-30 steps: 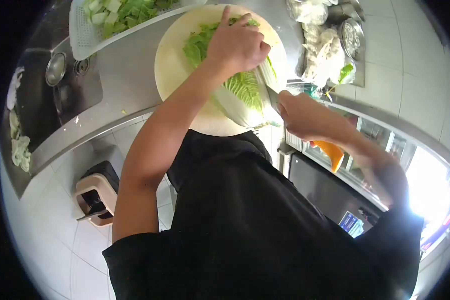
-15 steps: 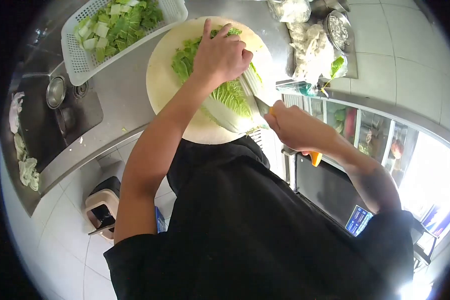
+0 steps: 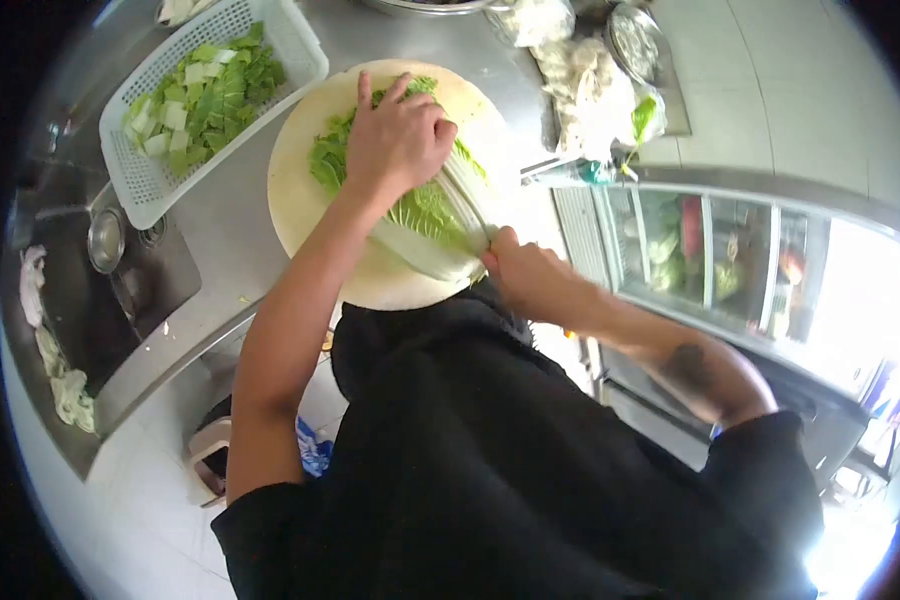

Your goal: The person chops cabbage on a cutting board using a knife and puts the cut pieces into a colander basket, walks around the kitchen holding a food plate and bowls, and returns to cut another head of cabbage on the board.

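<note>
A leafy cabbage piece (image 3: 425, 215) with pale stalks lies on a round cutting board (image 3: 295, 205). My left hand (image 3: 395, 140) presses down on its upper part, the index and middle fingers stretched out over the leaves. My right hand (image 3: 530, 275) is closed at the board's right edge, beside the stalk end of the cabbage. It holds a knife, whose handle is mostly hidden in the fist; the blade can barely be told from the stalks.
A white perforated basket (image 3: 135, 200) of chopped greens stands left of the board. Farther left is a sink (image 3: 80, 300) with a metal bowl (image 3: 106, 240). Plastic bags (image 3: 575, 90) lie at the upper right, above a glass-fronted fridge (image 3: 670, 250).
The view has shifted, so the board and basket appear farther left and lower. My right hand has come closer to the stalk end, and the orange part below it is mostly hidden. My left hand keeps its hold.
</note>
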The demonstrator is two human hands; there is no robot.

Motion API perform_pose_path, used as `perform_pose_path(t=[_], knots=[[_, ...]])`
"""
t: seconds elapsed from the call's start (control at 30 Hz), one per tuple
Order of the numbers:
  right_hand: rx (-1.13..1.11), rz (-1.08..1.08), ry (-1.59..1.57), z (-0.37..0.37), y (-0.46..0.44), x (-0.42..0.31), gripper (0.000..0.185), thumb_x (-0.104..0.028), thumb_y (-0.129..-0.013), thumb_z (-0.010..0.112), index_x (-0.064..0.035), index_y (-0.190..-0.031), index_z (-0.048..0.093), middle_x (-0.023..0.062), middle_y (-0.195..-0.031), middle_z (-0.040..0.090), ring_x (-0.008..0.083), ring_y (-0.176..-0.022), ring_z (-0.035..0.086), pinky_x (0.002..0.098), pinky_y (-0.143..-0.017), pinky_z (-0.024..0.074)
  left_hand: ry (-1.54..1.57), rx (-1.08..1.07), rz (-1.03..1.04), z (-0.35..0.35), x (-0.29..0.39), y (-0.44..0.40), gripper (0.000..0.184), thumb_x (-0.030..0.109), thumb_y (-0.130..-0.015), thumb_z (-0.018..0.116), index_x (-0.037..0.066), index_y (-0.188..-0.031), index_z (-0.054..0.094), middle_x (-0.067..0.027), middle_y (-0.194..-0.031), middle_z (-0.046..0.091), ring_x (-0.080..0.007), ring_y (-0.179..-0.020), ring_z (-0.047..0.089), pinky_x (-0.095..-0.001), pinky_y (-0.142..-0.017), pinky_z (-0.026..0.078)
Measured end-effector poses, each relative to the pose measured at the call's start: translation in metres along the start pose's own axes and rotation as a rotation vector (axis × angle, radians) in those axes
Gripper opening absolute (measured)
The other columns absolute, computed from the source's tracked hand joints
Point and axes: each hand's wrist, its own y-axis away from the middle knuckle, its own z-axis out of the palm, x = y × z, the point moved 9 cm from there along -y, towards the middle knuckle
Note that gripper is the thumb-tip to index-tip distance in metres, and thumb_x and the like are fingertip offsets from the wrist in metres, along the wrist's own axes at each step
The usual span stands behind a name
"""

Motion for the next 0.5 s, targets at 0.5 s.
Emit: perform_pose_path(t=[0.5], knots=[[0.099, -0.178, 0.05, -0.016, 0.011, -0.011, 0.029, -0.024, -0.099, 0.049, 0.0048, -0.097, 0.047, 0.0251, -0.07, 0.064, 0.0468, -0.067, 0.065, 0.0544, -0.062, 0.0517, 0.067, -0.106, 0.268, 0.013, 0.046, 0.014, 0.033, 0.028, -0.093, 0.045, 0.013, -0.084, 0.073, -0.0026, -0.102, 0.071, -0.0272, -0.123, 0.055, -0.0546, -0.116, 0.021]])
